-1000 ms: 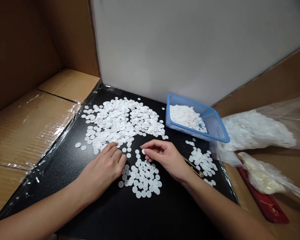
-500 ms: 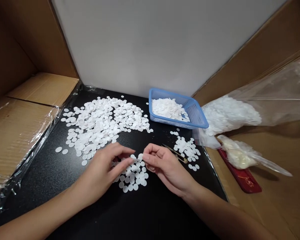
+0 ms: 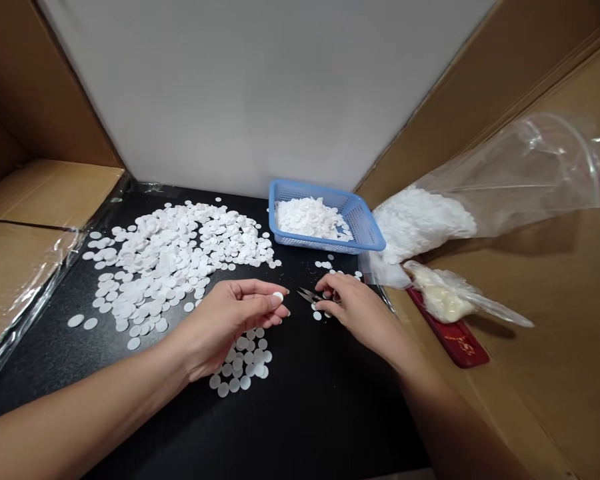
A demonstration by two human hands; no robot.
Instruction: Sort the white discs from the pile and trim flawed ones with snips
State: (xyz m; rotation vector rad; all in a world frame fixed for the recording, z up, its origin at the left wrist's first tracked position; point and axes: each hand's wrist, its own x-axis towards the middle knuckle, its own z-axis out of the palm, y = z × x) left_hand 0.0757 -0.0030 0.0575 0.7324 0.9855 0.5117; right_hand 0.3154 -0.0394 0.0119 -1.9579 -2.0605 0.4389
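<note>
Between the thumb and fingers of my left hand (image 3: 240, 310) a small white disc (image 3: 279, 297) is pinched, raised over the black tabletop. My right hand (image 3: 353, 303) has its thumb and fingers around a pair of thread snips (image 3: 307, 294), whose pointed blades stick out to the left; their handle is hidden by the hand. Several loose discs (image 3: 317, 316) lie under and beside this hand. Below my left hand spreads a small group of white discs (image 3: 245, 363), partly covered by the wrist.
A large heap of white discs (image 3: 155, 257) covers the table's left back. A blue basket (image 3: 330, 247) of white pieces stands at the back. To its right are a clear bag of white pieces (image 3: 420, 223), a small yellowish bag (image 3: 445, 297) and a red case (image 3: 460, 347) on cardboard.
My right hand has moved right, away from the small disc group, onto the snips. My left hand now pinches a disc. The view has shifted slightly right.
</note>
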